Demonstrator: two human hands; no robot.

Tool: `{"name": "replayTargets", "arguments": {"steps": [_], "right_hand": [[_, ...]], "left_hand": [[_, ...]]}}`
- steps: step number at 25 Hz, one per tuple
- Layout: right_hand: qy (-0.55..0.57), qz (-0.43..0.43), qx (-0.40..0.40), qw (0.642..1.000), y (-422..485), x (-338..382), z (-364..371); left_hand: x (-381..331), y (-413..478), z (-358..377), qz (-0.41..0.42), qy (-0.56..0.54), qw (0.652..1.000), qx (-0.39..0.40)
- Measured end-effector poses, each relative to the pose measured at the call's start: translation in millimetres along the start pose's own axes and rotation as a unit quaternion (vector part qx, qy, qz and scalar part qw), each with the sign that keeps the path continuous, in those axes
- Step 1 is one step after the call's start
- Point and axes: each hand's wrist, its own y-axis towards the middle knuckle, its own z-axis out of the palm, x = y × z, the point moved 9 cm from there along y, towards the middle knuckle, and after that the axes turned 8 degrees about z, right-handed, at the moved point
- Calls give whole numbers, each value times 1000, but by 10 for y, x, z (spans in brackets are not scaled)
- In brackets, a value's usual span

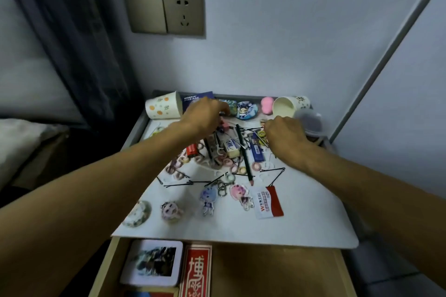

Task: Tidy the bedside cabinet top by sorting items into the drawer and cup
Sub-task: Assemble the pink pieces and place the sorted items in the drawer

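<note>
At the back of the tabletop (301,219), both hands are down in the clutter. Left hand (205,116) is beside the tipped left cup (164,107), right hand (284,135) just under the tipped right cup (287,106). Fingers curled on both, can't tell what they hold. Pencil (245,154) lies between them. Drawer (265,272) is open below.

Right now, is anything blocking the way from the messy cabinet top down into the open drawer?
Nothing visible does. The drawer is pulled out under the front edge of the cabinet top. A white tin and a red box fill its left side; the rest of its floor lies bare.
</note>
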Motion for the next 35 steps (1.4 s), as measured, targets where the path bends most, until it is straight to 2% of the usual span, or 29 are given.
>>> {"name": "replayTargets", "arguments": {"steps": [3, 6, 12, 14, 18, 22, 24, 25, 27, 29, 30, 31, 32, 35], "right_hand": [[11, 9, -33, 999, 56, -65, -140], [73, 29, -57, 995, 193, -147, -259], [112, 31, 37, 992, 376, -67, 7], [100, 25, 36, 994, 372, -40, 61], [104, 24, -17, 994, 345, -19, 28], [210, 33, -130, 968, 306, -101, -236], [310, 22, -157, 938, 189, -116, -415], [376, 25, -156, 913, 95, -129, -487], [526, 54, -109, 842, -157, -150, -534], [642, 75, -30, 763, -472, -82, -475], [675, 75, 4, 734, -636, -22, -439], [687, 69, 32, 723, -813, 46, -424], [682, 65, 55, 727, -950, 98, -384], [576, 59, 87, 811, -1267, 199, -216]], "left_hand": [[-59, 227, 196, 55, 81, 994, 53], [-32, 339, 302, 68, 105, 990, 66], [-94, 406, 333, 98, 148, 983, 49], [-112, 419, 326, 109, 150, 981, 51], [-96, 410, 233, 97, 96, 990, 28], [-96, 206, -131, 11, -99, 993, -66], [-76, -10, -246, -60, -269, 958, -79], [-96, -159, -246, -99, -380, 918, -63], [-212, -498, -216, -158, -557, 815, -28], [-344, -856, -230, -183, -645, 742, -17], [-398, -1037, -219, -194, -680, 707, -17], [-437, -1250, -211, -208, -706, 676, -21], [-464, -1454, -180, -224, -723, 653, -25], [-520, -2038, -7, -261, -727, 635, -24]]}}
